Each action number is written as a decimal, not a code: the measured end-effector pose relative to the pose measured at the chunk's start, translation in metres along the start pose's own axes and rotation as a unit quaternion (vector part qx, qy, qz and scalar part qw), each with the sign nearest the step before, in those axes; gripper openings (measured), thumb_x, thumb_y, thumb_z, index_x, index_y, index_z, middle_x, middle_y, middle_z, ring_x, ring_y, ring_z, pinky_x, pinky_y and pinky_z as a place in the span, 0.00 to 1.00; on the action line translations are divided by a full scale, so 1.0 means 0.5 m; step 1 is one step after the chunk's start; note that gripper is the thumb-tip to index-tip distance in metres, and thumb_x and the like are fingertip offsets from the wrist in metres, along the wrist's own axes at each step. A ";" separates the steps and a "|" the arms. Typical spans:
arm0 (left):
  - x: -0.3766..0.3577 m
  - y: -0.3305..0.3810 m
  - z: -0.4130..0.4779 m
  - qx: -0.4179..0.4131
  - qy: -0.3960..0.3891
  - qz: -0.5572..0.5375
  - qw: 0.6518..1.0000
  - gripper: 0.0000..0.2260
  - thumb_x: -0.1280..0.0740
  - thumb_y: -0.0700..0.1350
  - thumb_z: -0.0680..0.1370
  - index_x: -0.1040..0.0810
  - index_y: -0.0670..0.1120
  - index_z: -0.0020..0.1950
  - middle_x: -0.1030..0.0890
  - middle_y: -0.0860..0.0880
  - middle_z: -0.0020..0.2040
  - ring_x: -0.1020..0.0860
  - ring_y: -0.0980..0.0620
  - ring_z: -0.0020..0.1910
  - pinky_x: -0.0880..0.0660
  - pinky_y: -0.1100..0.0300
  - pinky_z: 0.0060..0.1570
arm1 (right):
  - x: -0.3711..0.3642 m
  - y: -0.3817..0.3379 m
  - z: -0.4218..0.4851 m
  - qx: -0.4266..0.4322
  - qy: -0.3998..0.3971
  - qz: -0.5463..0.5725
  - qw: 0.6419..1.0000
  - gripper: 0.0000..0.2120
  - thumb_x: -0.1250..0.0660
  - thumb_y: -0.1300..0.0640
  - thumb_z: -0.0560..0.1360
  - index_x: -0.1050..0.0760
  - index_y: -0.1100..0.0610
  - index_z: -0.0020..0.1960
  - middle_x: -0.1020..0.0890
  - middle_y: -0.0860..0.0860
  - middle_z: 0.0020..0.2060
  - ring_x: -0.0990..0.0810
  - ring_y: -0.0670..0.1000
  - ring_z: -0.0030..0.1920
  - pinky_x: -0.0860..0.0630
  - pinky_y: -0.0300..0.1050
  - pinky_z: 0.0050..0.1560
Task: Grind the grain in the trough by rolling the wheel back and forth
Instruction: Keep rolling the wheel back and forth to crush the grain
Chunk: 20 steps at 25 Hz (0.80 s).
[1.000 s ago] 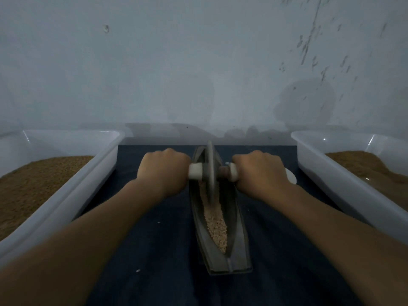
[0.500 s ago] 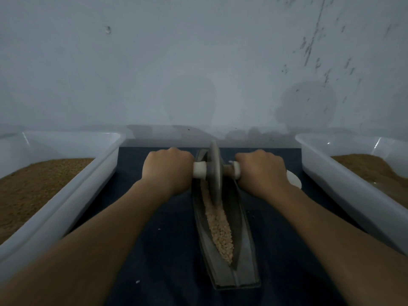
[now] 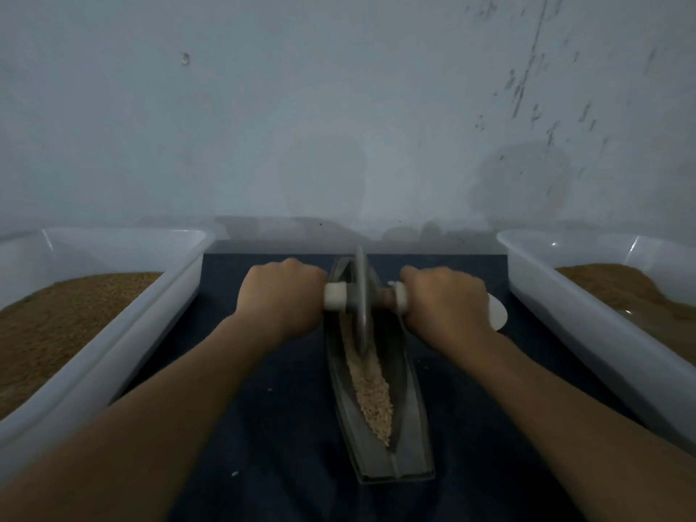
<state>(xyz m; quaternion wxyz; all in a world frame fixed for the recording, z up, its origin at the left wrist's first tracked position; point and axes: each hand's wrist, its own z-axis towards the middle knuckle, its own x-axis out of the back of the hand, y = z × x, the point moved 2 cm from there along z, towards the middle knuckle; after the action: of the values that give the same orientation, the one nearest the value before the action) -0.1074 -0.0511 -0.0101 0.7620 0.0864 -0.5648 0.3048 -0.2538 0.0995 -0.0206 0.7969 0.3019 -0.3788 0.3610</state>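
A narrow grey boat-shaped trough [image 3: 408,438] lies lengthwise on a dark blue mat, holding a line of pale grain [image 3: 371,393]. A thin grey wheel [image 3: 361,299] stands upright in the trough's far half, its lower edge in the grain. A white-ended axle handle [image 3: 335,301] runs through the wheel. My left hand [image 3: 280,297] grips the handle's left end. My right hand [image 3: 446,301] grips its right end. Both fists hide most of the handle.
Two white plastic tubs hold brown grain: one at the left [image 3: 158,307], one at the right [image 3: 557,307]. A white round object [image 3: 497,314] peeks out behind my right hand. A pale wall rises just past the dark blue mat [image 3: 263,427].
The wheel stays in the trough's far half and has come only slightly nearer with both hands. The camera view has shifted a little.
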 end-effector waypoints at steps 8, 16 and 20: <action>0.019 0.003 -0.134 -0.079 0.130 0.017 0.988 0.17 0.27 0.52 0.63 0.37 0.56 0.37 0.42 0.56 0.28 0.44 0.55 0.23 0.49 0.63 0.26 | 0.050 0.021 -0.107 0.066 0.037 0.005 0.997 0.25 0.27 0.48 0.67 0.47 0.44 0.37 0.35 0.43 0.28 0.37 0.43 0.27 0.49 0.38 0.26; 0.006 0.014 0.006 0.025 0.055 0.043 0.997 0.04 0.34 0.48 0.76 0.25 0.52 0.50 0.26 0.51 0.39 0.26 0.48 0.36 0.33 0.54 0.35 | -0.006 0.002 0.024 -0.017 -0.055 0.044 0.997 0.09 0.31 0.50 0.74 0.32 0.48 0.45 0.20 0.50 0.43 0.21 0.56 0.43 0.33 0.47 0.37; 0.020 0.011 -0.051 -0.005 0.062 0.030 0.998 0.06 0.32 0.51 0.73 0.29 0.54 0.45 0.31 0.53 0.35 0.29 0.49 0.33 0.35 0.55 0.32 | 0.011 0.017 -0.024 0.025 -0.041 0.055 0.997 0.11 0.32 0.50 0.71 0.35 0.46 0.41 0.24 0.48 0.38 0.22 0.55 0.39 0.35 0.45 0.33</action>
<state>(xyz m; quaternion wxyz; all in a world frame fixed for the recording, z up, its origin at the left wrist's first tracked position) -0.0881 -0.0309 -0.0113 0.7867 0.0466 -0.5201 0.3292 -0.2537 0.1153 -0.0207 0.7521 0.3147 -0.4179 0.4009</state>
